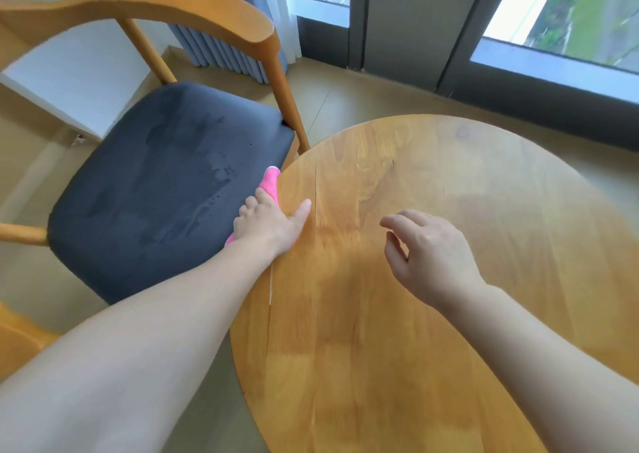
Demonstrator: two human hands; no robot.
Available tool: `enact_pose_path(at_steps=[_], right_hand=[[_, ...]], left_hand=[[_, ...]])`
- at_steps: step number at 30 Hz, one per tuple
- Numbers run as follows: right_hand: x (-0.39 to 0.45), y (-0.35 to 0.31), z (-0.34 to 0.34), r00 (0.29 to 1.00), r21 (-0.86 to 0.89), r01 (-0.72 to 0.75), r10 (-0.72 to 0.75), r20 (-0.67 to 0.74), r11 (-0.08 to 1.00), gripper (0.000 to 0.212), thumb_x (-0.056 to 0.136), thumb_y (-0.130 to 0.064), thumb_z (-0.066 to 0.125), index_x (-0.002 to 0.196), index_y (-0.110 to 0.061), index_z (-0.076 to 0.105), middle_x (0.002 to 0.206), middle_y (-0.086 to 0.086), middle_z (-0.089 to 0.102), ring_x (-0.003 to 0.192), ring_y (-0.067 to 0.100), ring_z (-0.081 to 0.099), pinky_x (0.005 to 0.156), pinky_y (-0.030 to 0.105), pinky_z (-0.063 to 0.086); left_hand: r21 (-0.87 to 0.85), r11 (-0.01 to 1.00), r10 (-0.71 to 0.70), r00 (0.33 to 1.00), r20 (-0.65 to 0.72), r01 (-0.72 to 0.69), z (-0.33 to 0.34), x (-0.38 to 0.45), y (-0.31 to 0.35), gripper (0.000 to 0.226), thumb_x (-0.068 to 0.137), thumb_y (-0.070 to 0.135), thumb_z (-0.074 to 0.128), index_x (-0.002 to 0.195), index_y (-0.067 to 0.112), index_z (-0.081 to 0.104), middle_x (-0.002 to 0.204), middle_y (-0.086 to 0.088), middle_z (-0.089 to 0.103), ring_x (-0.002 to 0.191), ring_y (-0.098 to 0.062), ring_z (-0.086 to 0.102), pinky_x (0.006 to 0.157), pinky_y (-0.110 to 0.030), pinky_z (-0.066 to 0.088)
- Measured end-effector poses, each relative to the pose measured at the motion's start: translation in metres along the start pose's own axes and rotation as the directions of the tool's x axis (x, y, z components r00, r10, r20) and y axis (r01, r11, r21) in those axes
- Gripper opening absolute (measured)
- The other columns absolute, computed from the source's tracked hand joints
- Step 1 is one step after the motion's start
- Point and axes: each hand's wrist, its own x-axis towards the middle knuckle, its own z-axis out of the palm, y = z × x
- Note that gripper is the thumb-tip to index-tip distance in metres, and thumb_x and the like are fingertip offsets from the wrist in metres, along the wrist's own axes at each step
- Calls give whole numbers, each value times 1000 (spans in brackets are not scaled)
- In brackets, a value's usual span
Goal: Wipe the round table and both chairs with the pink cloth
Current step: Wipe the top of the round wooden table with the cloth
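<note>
The left hand (273, 222) holds the pink cloth (271, 183) against the left rim of the round table (432, 279). The fingers curl over the edge and press the cloth to the side of the rim, while the thumb lies flat on the top — a grip that clamps cloth to wood so the edge itself gets wiped. Most of the cloth is hidden beneath the hand; only its ends show.

The right hand (428, 248) hovers just above the surface, fingers loosely curled, holding nothing — probably for balance.

The chair (166, 190) stands just beside the table. Its dark seat bears damp-looking streaks, which suggests it is already wiped.
</note>
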Motion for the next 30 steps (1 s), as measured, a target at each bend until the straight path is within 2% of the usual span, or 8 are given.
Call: enact_pose_path(at_steps=[6,11,30], right_hand=[[-5,4,11,996,7,-55,56,-70,998,18,75,3,70,92,-3,71,82,7,68,66,28,61,58,33,49],[-11,13,10,990,8,-85,85,-115,996,18,75,3,70,92,-2,71,84,8,68,66,28,62,56,34,51],[-50,90,-29,941,-37,-228,211,-263,973,19,71,7,71,88,-2,71,85,7,69,63,28,62,52,33,50]], left_hand=[[78,988,134,991,7,-134,-8,30,28,95,79,80,28,145,12,20,137,-14,42,125,-32,42,101,-46,36],[119,975,187,982,0,-186,-13,53,60,97,77,82,28,140,8,30,135,-14,46,124,-32,43,98,-45,36],[241,880,416,909,24,-409,-4,91,201,100,75,85,25,139,9,38,139,-15,46,129,-34,40,104,-45,31]])
